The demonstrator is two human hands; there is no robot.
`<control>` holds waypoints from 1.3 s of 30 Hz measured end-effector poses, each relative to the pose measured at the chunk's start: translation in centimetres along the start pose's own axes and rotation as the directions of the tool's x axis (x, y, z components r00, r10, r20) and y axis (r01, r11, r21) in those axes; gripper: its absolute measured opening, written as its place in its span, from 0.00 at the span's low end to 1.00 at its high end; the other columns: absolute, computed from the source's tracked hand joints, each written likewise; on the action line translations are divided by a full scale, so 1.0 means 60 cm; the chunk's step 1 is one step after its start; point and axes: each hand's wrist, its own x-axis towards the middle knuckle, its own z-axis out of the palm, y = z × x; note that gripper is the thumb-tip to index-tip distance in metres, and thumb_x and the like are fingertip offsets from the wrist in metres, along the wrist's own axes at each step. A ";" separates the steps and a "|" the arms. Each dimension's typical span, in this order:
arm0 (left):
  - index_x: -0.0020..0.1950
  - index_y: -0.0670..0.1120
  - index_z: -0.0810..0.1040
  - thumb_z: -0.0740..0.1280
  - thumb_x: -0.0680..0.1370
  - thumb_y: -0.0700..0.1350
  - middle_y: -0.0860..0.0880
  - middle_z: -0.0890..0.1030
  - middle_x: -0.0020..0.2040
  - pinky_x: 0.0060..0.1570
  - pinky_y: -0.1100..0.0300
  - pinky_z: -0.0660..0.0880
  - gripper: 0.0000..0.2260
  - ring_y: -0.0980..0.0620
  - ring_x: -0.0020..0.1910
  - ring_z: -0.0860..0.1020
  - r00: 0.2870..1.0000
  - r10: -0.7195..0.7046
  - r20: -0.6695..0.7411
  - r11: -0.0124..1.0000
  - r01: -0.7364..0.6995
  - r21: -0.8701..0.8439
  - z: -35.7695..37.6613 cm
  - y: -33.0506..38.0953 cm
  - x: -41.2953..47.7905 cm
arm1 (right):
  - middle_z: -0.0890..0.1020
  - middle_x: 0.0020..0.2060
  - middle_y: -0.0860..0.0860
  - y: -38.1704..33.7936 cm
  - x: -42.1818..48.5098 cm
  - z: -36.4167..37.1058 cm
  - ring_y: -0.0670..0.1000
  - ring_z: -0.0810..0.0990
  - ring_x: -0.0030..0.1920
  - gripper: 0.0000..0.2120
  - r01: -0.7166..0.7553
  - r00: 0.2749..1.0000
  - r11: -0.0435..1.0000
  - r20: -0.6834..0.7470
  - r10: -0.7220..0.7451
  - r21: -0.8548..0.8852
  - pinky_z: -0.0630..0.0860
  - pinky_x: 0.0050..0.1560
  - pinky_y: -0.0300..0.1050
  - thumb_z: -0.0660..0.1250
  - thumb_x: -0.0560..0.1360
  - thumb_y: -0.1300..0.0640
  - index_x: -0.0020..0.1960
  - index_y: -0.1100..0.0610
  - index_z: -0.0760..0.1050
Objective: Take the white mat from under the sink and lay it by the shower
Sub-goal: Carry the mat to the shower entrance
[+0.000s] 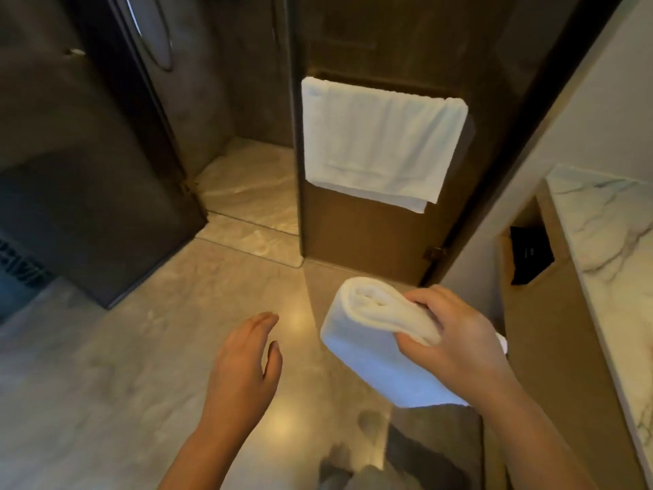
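Both bare forearms reach into view from the near edge. Right hand [456, 334] grips a folded white mat [367, 351], fingers and thumb pinched over its rolled top fold, holding it in the air above the floor [123, 366]. Left hand [247, 355] hangs empty to the left of the mat, fingers loosely spread, palm turned toward it, not touching it. Farther off, a white towel [381, 143] hangs over a bar on a brown panel. Left of that panel lies the shower [247, 178], its pale floor behind a low sill, with a dark door [106, 171] standing open at far left. A marble counter [607, 242] runs along the right edge.
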 end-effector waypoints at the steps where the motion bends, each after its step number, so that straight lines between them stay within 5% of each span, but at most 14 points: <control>1: 0.60 0.41 0.75 0.67 0.72 0.35 0.43 0.78 0.59 0.58 0.52 0.69 0.16 0.43 0.59 0.75 0.999 -0.032 -0.027 0.999 0.032 -0.002 -0.019 -0.022 -0.025 | 0.74 0.44 0.38 -0.026 -0.004 0.019 0.44 0.76 0.43 0.18 0.038 0.999 0.999 0.025 -0.038 -0.010 0.72 0.38 0.35 0.72 0.66 0.52 0.56 0.47 0.74; 8: 0.57 0.40 0.77 0.62 0.70 0.41 0.41 0.80 0.56 0.56 0.49 0.71 0.16 0.42 0.55 0.78 0.969 -0.189 -0.157 0.982 0.191 -0.005 -0.156 -0.172 -0.233 | 0.79 0.47 0.48 -0.230 -0.098 0.149 0.50 0.77 0.44 0.18 0.218 0.968 0.973 0.148 -0.204 -0.082 0.74 0.37 0.45 0.71 0.68 0.53 0.56 0.51 0.74; 12: 0.52 0.39 0.79 0.68 0.68 0.37 0.41 0.82 0.52 0.51 0.50 0.74 0.13 0.43 0.50 0.81 0.944 -0.195 -0.266 0.970 0.226 0.089 -0.237 -0.252 -0.357 | 0.79 0.48 0.47 -0.339 -0.160 0.207 0.50 0.78 0.44 0.18 0.272 0.938 0.962 0.229 -0.258 -0.028 0.76 0.37 0.43 0.72 0.67 0.54 0.56 0.51 0.74; 14: 0.51 0.40 0.80 0.69 0.69 0.37 0.42 0.82 0.51 0.48 0.50 0.76 0.12 0.43 0.48 0.81 0.921 -0.228 -0.315 0.953 0.277 0.119 -0.274 -0.285 -0.410 | 0.80 0.46 0.49 -0.396 -0.177 0.238 0.49 0.76 0.42 0.17 0.351 0.905 0.936 0.265 -0.333 -0.022 0.67 0.33 0.35 0.73 0.67 0.54 0.55 0.52 0.75; 17: 0.52 0.40 0.80 0.59 0.71 0.46 0.42 0.82 0.51 0.47 0.48 0.77 0.16 0.42 0.48 0.81 0.877 -0.325 -0.353 0.918 0.383 0.106 -0.319 -0.322 -0.471 | 0.80 0.45 0.50 -0.484 -0.194 0.287 0.51 0.77 0.43 0.18 0.464 0.830 0.886 0.342 -0.440 0.015 0.68 0.36 0.40 0.73 0.66 0.54 0.54 0.53 0.75; 21: 0.52 0.40 0.80 0.58 0.71 0.47 0.42 0.82 0.52 0.48 0.47 0.76 0.17 0.41 0.49 0.80 0.796 -0.437 -0.419 0.862 0.503 0.057 -0.359 -0.368 -0.529 | 0.79 0.44 0.48 -0.581 -0.209 0.359 0.50 0.76 0.42 0.17 0.553 0.737 0.828 0.407 -0.540 0.098 0.67 0.36 0.40 0.72 0.66 0.54 0.53 0.52 0.75; 29: 0.52 0.41 0.80 0.60 0.71 0.48 0.43 0.82 0.52 0.50 0.48 0.75 0.17 0.42 0.50 0.80 0.692 -0.553 -0.464 0.786 0.619 -0.014 -0.437 -0.497 -0.542 | 0.79 0.44 0.49 -0.748 -0.173 0.508 0.51 0.77 0.42 0.17 0.635 0.613 0.743 0.446 -0.652 0.214 0.70 0.37 0.41 0.72 0.65 0.54 0.53 0.53 0.75; 34: 0.56 0.41 0.78 0.70 0.71 0.40 0.44 0.80 0.56 0.55 0.48 0.73 0.14 0.43 0.55 0.78 0.627 -0.604 -0.492 0.757 0.644 -0.108 -0.515 -0.592 -0.498 | 0.79 0.46 0.50 -0.847 -0.115 0.582 0.51 0.76 0.44 0.18 0.657 0.573 0.711 0.446 -0.687 0.251 0.72 0.39 0.44 0.71 0.66 0.53 0.55 0.52 0.74; 39: 0.57 0.44 0.77 0.68 0.72 0.43 0.46 0.80 0.57 0.56 0.49 0.73 0.14 0.46 0.55 0.77 0.593 -0.609 -0.527 0.747 0.651 -0.132 -0.586 -0.671 -0.469 | 0.78 0.45 0.48 -0.942 -0.062 0.640 0.47 0.72 0.42 0.18 0.695 0.527 0.669 0.446 -0.723 0.263 0.61 0.36 0.27 0.71 0.66 0.51 0.54 0.52 0.74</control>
